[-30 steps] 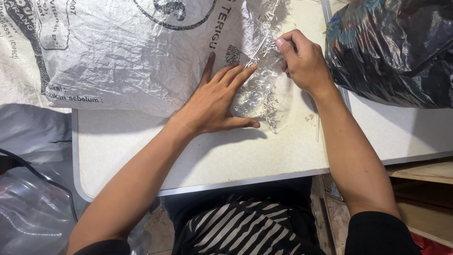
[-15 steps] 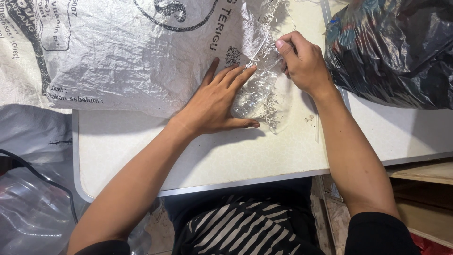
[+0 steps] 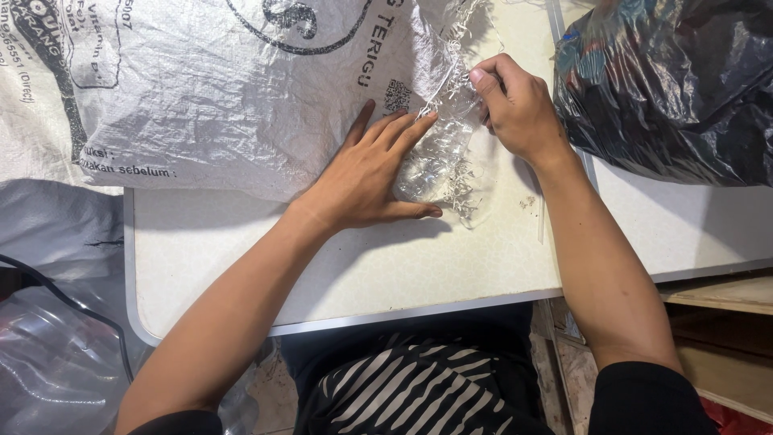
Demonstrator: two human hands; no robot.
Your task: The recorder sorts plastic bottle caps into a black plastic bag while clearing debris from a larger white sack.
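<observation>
Clear crushed plastic bottle at the white table's far edge, unmoved; left hand still pressing it flat-fingered, right hand still pinching its frayed top beside the woven sack.

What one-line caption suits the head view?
Left hand flat on a white woven sack; right hand pinching its frayed open edge over a white table.

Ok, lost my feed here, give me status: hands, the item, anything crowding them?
Left hand flat on the clear plastic bottle. Right hand pinching its top end. White woven sack against it; dark plastic bag to the right.
</observation>
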